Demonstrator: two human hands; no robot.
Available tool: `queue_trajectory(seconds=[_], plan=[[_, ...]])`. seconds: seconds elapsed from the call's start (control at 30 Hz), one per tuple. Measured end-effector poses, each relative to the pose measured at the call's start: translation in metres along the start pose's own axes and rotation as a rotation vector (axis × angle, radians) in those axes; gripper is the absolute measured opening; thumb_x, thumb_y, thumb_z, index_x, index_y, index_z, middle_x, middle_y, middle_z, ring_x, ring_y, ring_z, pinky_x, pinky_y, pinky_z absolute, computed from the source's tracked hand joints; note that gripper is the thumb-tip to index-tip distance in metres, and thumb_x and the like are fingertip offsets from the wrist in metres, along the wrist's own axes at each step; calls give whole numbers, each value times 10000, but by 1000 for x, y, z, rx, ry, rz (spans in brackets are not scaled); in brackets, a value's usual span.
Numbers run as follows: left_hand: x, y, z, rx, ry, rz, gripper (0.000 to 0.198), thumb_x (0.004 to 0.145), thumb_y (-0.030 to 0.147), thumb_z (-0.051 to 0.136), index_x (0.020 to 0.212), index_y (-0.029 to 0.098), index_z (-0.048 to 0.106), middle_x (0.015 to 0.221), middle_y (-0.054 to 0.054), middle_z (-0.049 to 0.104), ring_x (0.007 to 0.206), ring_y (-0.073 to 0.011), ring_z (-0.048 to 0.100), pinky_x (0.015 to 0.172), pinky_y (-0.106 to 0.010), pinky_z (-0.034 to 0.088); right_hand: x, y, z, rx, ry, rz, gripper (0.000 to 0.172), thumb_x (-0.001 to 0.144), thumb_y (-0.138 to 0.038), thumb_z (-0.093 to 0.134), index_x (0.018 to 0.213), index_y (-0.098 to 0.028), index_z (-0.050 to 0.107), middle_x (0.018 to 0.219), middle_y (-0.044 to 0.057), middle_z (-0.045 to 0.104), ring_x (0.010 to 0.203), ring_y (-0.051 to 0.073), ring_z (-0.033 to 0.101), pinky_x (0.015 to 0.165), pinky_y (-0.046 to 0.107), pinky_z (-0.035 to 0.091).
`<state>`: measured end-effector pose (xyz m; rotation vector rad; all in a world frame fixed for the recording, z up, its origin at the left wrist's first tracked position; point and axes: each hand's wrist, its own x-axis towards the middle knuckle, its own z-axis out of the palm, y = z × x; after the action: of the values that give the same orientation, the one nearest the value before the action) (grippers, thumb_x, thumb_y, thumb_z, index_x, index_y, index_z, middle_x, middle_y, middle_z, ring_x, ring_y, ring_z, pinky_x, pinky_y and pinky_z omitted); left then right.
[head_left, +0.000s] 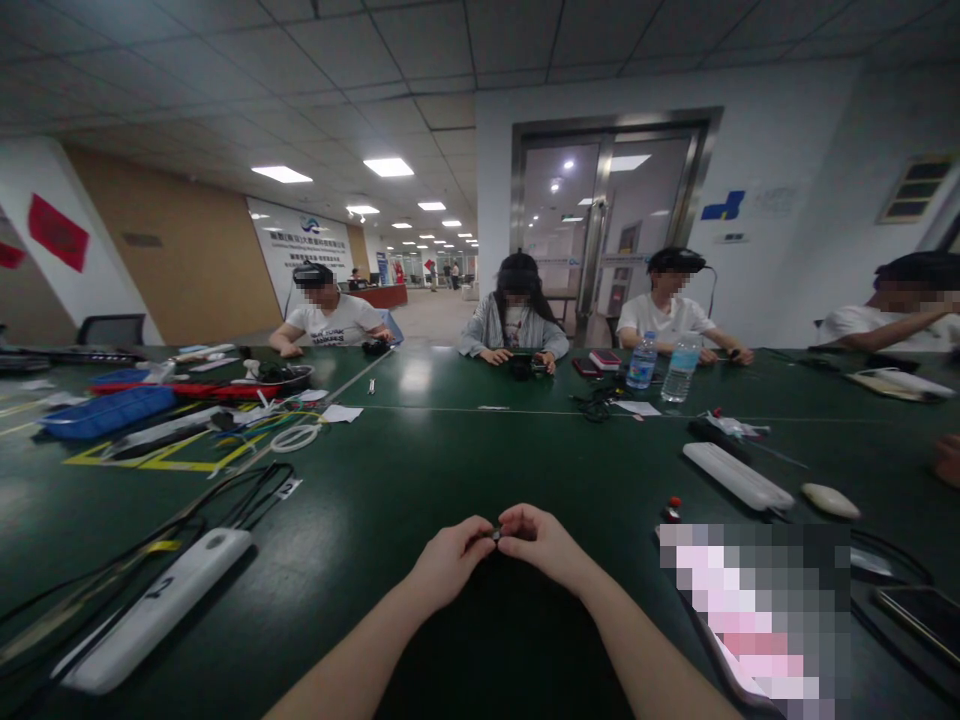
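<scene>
My left hand (pixel 453 558) and my right hand (pixel 546 545) meet above the green table (pixel 420 650), close in front of me. Between their fingertips is a small piece (pixel 496 536), dark with a shiny, metallic-looking spot; its kind is too small to make out. The fingers of both hands are closed in a pinch on it, and they cover most of it. To the right of my right hand stands a small red-and-dark item (pixel 673 509), beside a phone-like slab whose face is blurred out.
At left lies a white power strip (pixel 161 610) with cables; beyond it, a blue tray (pixel 112 412). At right are another white strip (pixel 739 478), a white mouse (pixel 830 500) and two water bottles (pixel 680 368). Several people wearing headsets sit along the far side.
</scene>
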<state>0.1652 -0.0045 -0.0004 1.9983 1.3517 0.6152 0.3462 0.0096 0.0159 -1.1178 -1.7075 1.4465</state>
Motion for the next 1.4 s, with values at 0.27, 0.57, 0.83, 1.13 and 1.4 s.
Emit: queue_trajectory(seconds=[0.27, 0.57, 0.83, 1.13, 1.4], plan=[[-7, -8, -24, 4, -31, -36, 313, 807, 409, 349, 928, 210, 558, 843, 1, 609, 750, -130, 542, 666, -233, 392, 0, 8, -9, 64, 119, 39, 313, 681, -383, 598, 933, -201, 562, 937, 29, 590, 917, 192, 544, 824, 341, 398], [-59, -89, -116, 212, 284, -327, 311, 741, 436, 376, 892, 235, 559, 797, -8, 652, 764, -188, 596, 688, -272, 424, -2, 4, -12, 61, 100, 77, 318, 687, -388, 590, 949, -209, 566, 972, 27, 586, 943, 194, 534, 831, 344, 394], [-91, -126, -140, 445, 594, -619, 405, 766, 458, 307, 925, 186, 562, 828, -87, 669, 786, -260, 615, 623, -317, 441, -4, -1, -10, 49, 107, 104, 316, 676, -393, 593, 936, -215, 573, 975, 29, 587, 962, 213, 526, 842, 364, 386], [-82, -113, -128, 549, 551, -569, 409, 785, 447, 307, 954, 162, 547, 900, -113, 647, 820, -251, 604, 679, -320, 437, -2, 1, -11, 9, 82, 127, 338, 695, -404, 574, 969, -208, 555, 1009, 35, 575, 973, 204, 521, 836, 337, 391], [-81, -111, -129, 321, 529, -445, 308, 762, 412, 319, 875, 197, 508, 818, -50, 641, 787, -199, 602, 697, -279, 438, -2, 0, -9, 11, 79, 117, 324, 698, -403, 571, 958, -211, 560, 991, 31, 579, 962, 206, 526, 835, 346, 395]])
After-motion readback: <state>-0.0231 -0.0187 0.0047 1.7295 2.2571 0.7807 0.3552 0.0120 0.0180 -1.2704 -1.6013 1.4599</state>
